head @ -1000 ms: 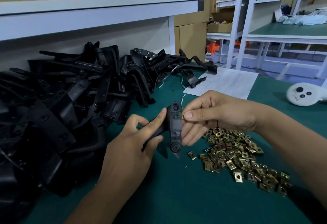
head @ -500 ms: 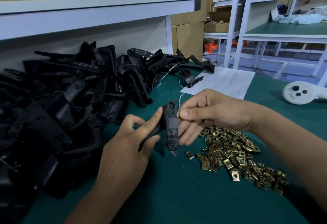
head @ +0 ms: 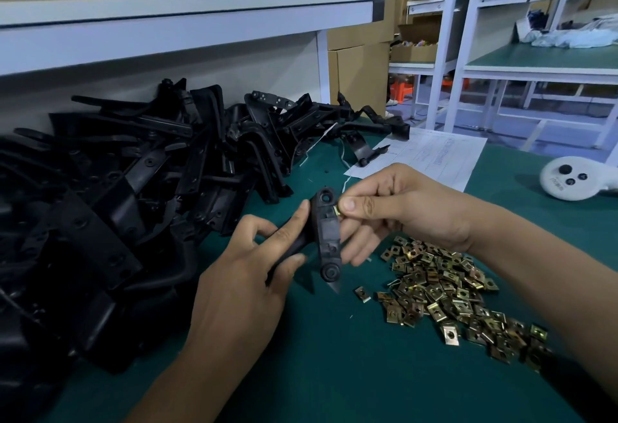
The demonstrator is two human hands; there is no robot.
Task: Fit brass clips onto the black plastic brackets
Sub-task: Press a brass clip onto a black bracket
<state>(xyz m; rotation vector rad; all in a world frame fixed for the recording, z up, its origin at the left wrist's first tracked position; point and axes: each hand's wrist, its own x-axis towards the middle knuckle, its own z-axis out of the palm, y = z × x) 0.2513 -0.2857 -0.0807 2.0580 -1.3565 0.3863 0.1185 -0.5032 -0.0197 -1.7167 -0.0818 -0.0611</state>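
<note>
While the left hand (head: 247, 275) gripped a black plastic bracket (head: 326, 232) by its lower arm, fingers and thumb curled round it, the bracket stood roughly upright between both hands above the green table (head: 334, 355). The right hand (head: 394, 208) pinched a brass clip (head: 337, 211) between thumb and forefinger and held it against the bracket's right edge, just below the upper ring; its remaining fingers were curled behind the bracket. How far the clip was seated could not be determined. A heap of loose brass clips (head: 448, 292) lay on the table just below the right wrist. A pile of black brackets (head: 133, 188) lay to the left, near the left hand but apart from it.
</note>
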